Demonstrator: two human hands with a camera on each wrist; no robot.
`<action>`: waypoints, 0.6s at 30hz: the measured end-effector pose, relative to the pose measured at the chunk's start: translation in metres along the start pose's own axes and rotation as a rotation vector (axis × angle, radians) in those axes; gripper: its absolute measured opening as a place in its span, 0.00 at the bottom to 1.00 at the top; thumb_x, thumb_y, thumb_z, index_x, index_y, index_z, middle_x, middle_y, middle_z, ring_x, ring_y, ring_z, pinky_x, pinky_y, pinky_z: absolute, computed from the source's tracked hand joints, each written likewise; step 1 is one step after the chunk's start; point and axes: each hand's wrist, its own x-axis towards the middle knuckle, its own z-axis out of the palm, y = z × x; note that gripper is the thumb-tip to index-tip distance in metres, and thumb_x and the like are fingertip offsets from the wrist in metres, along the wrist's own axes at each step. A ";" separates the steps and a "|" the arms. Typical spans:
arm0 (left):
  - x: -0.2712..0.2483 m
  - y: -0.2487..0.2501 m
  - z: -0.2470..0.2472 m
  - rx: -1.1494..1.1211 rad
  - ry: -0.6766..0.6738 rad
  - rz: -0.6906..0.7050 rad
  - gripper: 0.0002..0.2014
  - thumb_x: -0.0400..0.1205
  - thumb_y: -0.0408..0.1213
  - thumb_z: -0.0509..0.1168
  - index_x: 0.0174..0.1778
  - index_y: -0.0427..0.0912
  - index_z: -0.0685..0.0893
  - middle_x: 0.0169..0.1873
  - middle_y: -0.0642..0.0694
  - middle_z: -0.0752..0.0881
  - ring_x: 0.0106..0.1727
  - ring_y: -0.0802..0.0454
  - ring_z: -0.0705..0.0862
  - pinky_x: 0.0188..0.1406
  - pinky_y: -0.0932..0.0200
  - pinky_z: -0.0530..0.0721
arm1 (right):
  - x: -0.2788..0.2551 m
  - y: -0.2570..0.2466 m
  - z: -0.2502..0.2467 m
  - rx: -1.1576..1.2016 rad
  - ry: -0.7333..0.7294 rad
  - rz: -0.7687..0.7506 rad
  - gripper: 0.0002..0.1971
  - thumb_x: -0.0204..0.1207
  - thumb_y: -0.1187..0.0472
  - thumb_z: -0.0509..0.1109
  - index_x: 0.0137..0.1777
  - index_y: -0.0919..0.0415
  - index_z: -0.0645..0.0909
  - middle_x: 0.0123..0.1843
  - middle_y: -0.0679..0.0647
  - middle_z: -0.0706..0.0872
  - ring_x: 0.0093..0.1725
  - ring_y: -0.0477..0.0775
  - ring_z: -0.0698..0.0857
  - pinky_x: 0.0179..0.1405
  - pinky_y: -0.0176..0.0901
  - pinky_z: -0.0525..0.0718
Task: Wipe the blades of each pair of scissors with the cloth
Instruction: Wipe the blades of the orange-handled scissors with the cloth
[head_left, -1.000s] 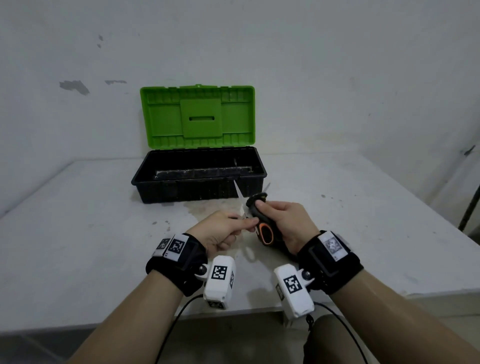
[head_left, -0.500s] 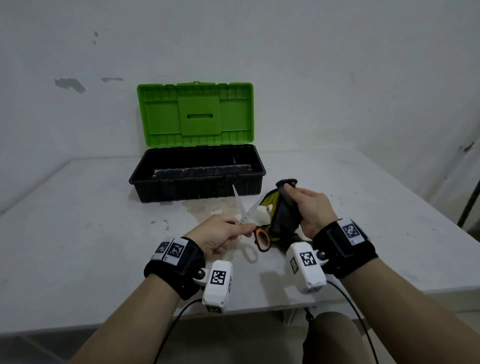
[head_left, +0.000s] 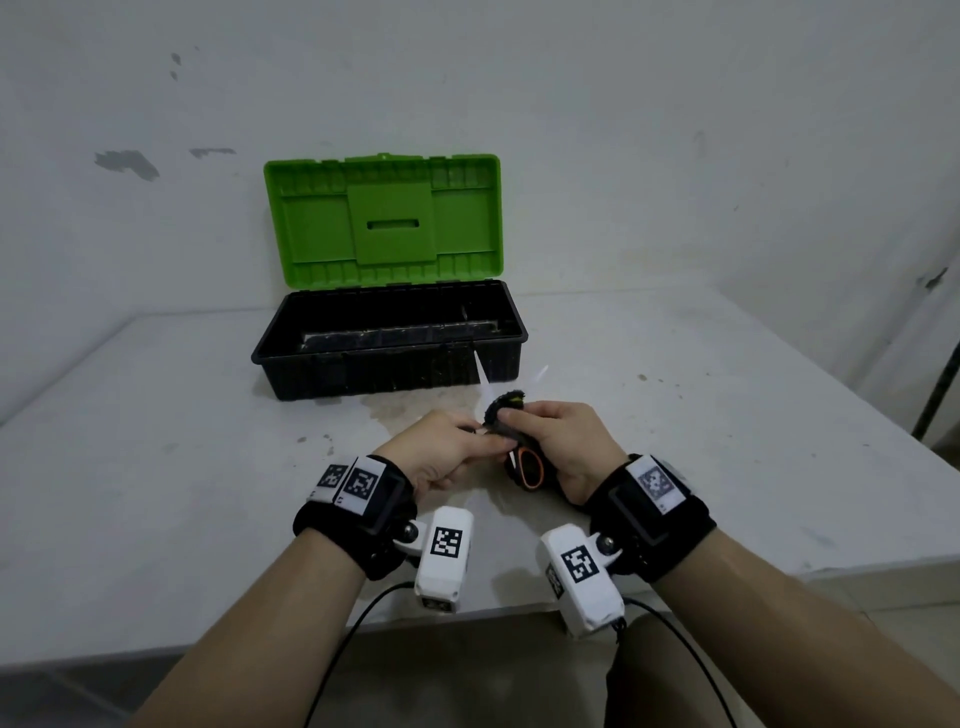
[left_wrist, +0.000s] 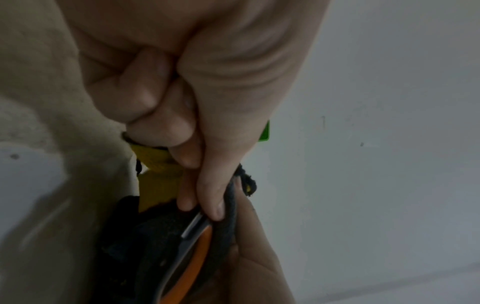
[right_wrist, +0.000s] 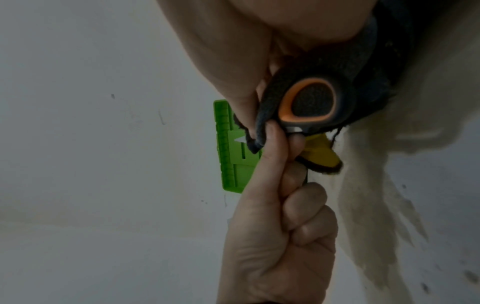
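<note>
Over the near middle of the pale, stained table (head_left: 156, 467), the person's left hand (head_left: 441, 457) makes its grip on the orange-and-black-handled steel scissors (head_left: 527, 470): thumb and forefinger pinch the metal close to the pivot while the other fingers curl into the palm, as the right wrist view shows plainly. Just to its right, touching it, the right hand (head_left: 563, 444) has its grip closed round the dark grey cloth with a yellow face (head_left: 501, 415), fingers and thumb folding the fabric about the lower part of the blades, near the handle loop. Above the cloth two bright blade tips stand bare and spread apart, pointing away towards the black plastic toolbox with its raised green lid (head_left: 384, 291), which sits at the back of the table, well apart from the hands. I judge the wiping of this pair to be under way but not finished: the cloth sits low on the blades, and the tips have yet to be covered by it. No other scissors can be made out on the table; something long and dark lies in the toolbox, too dim to name, so whether other pairs wait there or are already wiped cannot be told from these views.
</note>
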 end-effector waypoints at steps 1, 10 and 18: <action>0.000 -0.001 0.001 -0.006 -0.004 0.000 0.10 0.80 0.41 0.76 0.38 0.41 0.84 0.19 0.51 0.69 0.17 0.57 0.60 0.16 0.66 0.54 | 0.000 0.000 0.000 0.003 -0.003 0.012 0.03 0.74 0.67 0.77 0.44 0.67 0.88 0.38 0.66 0.90 0.29 0.58 0.86 0.30 0.45 0.86; -0.010 -0.014 -0.018 0.081 -0.002 -0.066 0.13 0.77 0.49 0.78 0.40 0.42 0.90 0.20 0.53 0.70 0.20 0.56 0.63 0.18 0.62 0.59 | 0.033 -0.047 -0.065 0.208 0.372 -0.152 0.06 0.73 0.66 0.78 0.47 0.69 0.87 0.47 0.66 0.90 0.42 0.58 0.88 0.47 0.47 0.89; -0.010 0.007 -0.009 0.088 -0.046 -0.023 0.12 0.77 0.47 0.78 0.36 0.44 0.86 0.20 0.54 0.71 0.21 0.57 0.62 0.19 0.63 0.58 | 0.001 -0.005 -0.025 -0.004 0.003 -0.003 0.06 0.74 0.63 0.77 0.47 0.66 0.90 0.46 0.70 0.90 0.45 0.63 0.87 0.59 0.64 0.83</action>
